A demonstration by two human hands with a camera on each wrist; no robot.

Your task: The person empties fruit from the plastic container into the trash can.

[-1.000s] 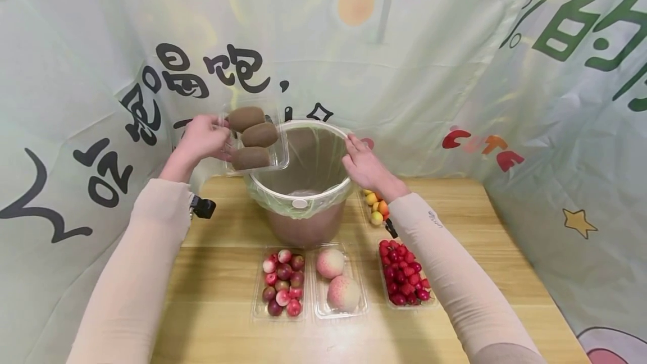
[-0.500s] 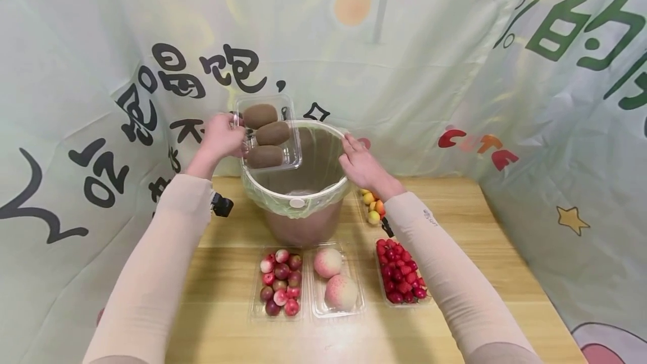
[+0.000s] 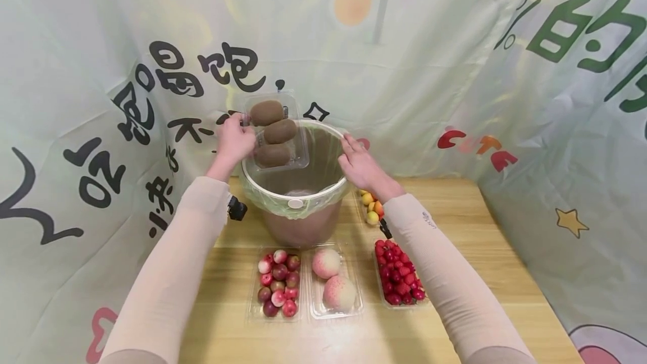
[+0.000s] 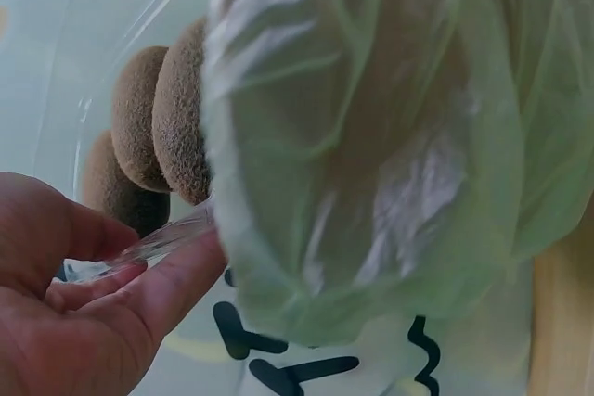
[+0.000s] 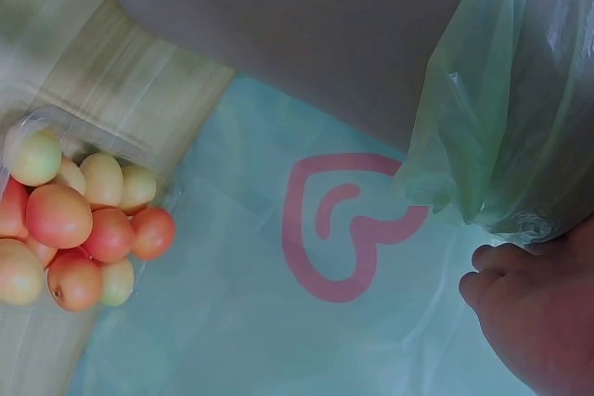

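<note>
My left hand pinches the edge of a clear plastic tray that holds three brown kiwis. The tray is tilted over the left part of a trash bin's mouth. In the left wrist view, thumb and fingers close on the thin plastic edge, and the liner hides part of the kiwis. The trash bin is brownish, with a white rim and a green bag liner. At the right of that rim, my right hand grips it; the liner hides part of the grip in the right wrist view.
On the wooden table, a tray of plums and a tray with two peaches lie before the bin. Red berries and yellow-orange fruit sit to the right. Printed cloth surrounds the table.
My left hand has carried the tray of kiwis rightward, from the bin's left edge to over its mouth. My right hand stays on the rim.
</note>
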